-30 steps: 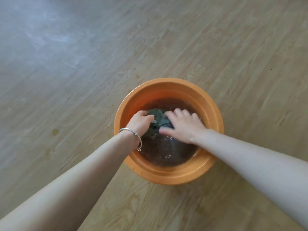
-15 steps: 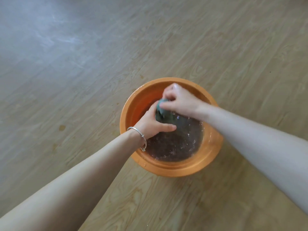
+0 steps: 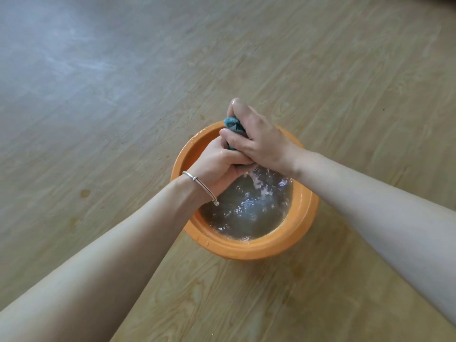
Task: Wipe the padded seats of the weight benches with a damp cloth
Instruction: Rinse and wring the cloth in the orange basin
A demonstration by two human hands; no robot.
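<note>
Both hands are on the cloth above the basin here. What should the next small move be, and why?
Probably a firm twist of the cloth, hands turning opposite ways, directly over the orange basin. The left hand and right hand both grip it bunched, and water runs from it into the basin, so it looks too wet for wiping.

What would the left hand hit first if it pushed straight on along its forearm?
The right hand, most likely: it lies right against the left hand, both gripping the teal cloth above the orange basin. Depth is hard to judge from one view.
</note>
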